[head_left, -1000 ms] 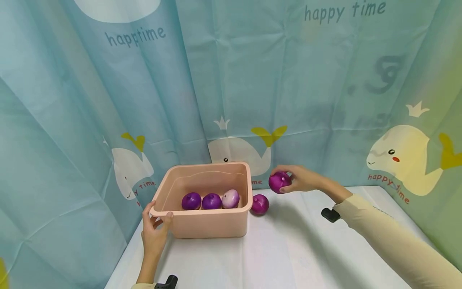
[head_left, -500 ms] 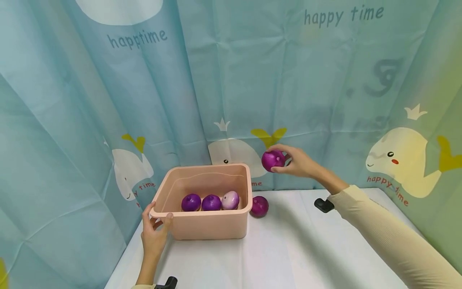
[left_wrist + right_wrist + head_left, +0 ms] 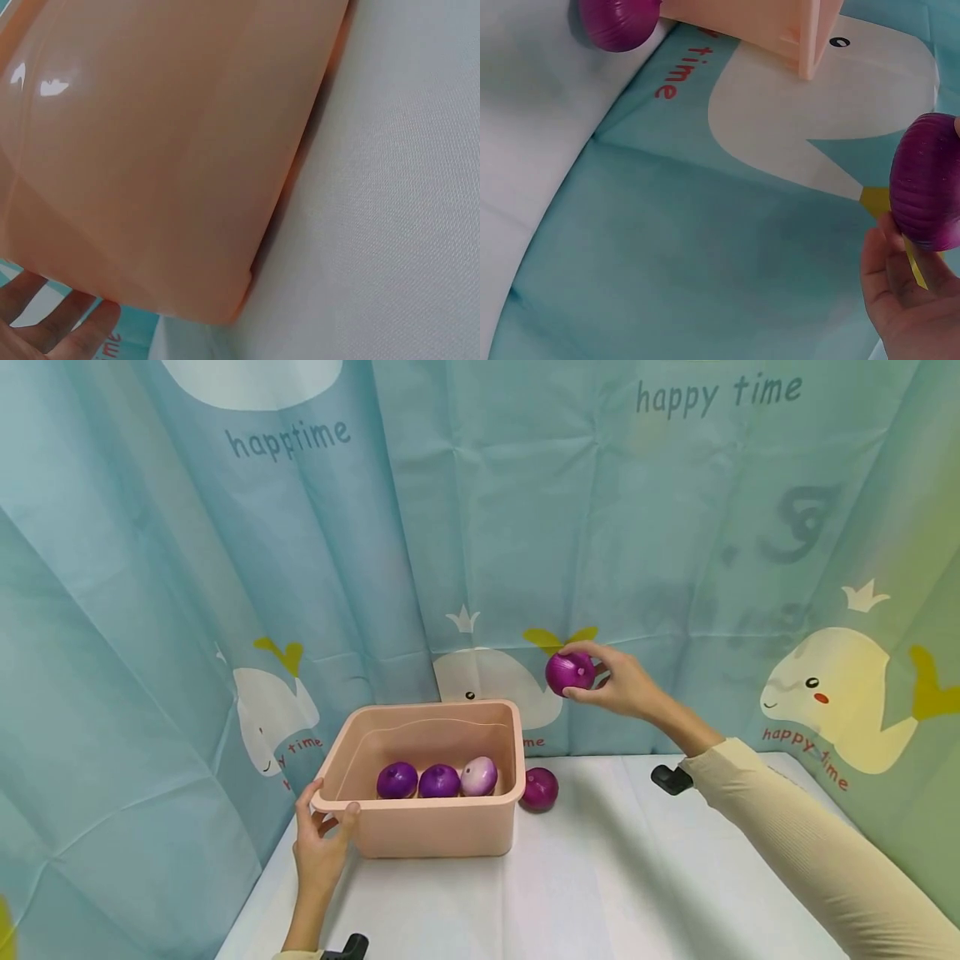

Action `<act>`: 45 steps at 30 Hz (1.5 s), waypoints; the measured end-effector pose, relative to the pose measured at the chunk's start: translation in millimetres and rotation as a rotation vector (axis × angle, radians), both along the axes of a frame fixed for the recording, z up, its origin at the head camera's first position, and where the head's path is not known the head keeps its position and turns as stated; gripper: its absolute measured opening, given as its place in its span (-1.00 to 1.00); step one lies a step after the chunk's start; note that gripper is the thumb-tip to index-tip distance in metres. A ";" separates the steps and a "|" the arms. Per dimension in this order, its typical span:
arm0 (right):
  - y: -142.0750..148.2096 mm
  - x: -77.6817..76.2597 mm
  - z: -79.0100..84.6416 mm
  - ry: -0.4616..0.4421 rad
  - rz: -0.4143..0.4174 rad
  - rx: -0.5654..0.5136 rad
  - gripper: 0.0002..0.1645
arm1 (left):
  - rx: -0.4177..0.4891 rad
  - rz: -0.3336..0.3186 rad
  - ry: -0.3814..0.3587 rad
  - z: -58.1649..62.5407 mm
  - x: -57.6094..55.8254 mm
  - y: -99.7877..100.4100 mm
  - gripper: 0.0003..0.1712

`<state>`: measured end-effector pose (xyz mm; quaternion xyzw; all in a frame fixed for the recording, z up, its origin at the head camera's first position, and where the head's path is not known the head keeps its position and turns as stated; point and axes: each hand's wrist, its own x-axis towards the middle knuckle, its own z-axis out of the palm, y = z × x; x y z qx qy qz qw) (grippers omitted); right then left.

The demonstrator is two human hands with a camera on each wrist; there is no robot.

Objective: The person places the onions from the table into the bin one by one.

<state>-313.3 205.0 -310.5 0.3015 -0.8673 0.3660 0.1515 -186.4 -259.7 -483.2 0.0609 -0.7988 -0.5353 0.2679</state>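
My right hand (image 3: 624,683) holds a purple onion (image 3: 570,673) in the air, right of and above the bin; in the right wrist view the same onion (image 3: 928,184) sits between thumb and fingers. At the front left corner of the pink plastic bin (image 3: 435,831), my left hand (image 3: 321,843) grips the rim, thumb over the front. In the left wrist view, its fingers (image 3: 90,330) lie along the bin's side (image 3: 165,150). Inside the bin lie two dark purple onions (image 3: 397,780) and a pale, pinkish-white onion (image 3: 478,776). Another purple onion (image 3: 539,789) rests on the table against the bin's right side.
The bin stands on a white-covered table (image 3: 585,893). Behind and at both sides hangs a blue-green curtain (image 3: 517,527) printed with whales, close to the table's back edge. A black wrist device (image 3: 671,779) is worn below the right sleeve.
My right hand has raised the purple onion from just above the table to well above the bin's rim, shifting slightly left. The left hand and bin have stayed put.
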 end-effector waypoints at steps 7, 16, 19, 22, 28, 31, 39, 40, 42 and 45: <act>-16.3 -5.0 1.4 -0.018 0.023 0.055 -0.31 | -0.007 0.004 -0.001 -1.1 0.6 -1.4 -0.15; -66.5 -13.2 4.3 -0.094 0.168 0.143 -0.34 | 0.003 0.009 0.028 -1.6 -1.6 -1.4 -0.16; -87.8 -16.7 4.2 -0.101 0.217 0.170 -0.36 | 0.004 0.012 0.030 -1.6 -1.7 -0.9 -0.16; -108.1 -19.7 4.1 -0.084 0.250 0.202 -0.37 | 0.004 0.011 0.027 -2.0 -2.1 -0.7 -0.16; -143.1 -22.4 5.4 -0.048 0.265 0.256 -0.38 | 0.011 0.004 0.023 -1.6 -1.9 -1.0 -0.15; -156.7 -22.5 4.3 -0.068 0.303 0.263 -0.40 | 0.002 0.004 0.016 -1.8 -1.0 -1.4 -0.15; -176.3 -24.0 -5.7 -0.100 0.338 0.279 -0.41 | -0.009 0.013 0.000 -1.1 0.1 -1.0 -0.15; -177.3 -24.2 -7.0 -0.103 0.340 0.278 -0.40 | -0.011 0.012 0.001 -0.7 0.0 -0.9 -0.16; -178.6 -24.7 -9.2 -0.108 0.341 0.281 -0.40 | -0.014 0.010 0.003 0.2 -0.1 -0.6 -0.16; -179.5 -25.0 -11.4 -0.112 0.336 0.285 -0.41 | -0.014 0.009 0.006 0.9 -0.1 -0.3 -0.16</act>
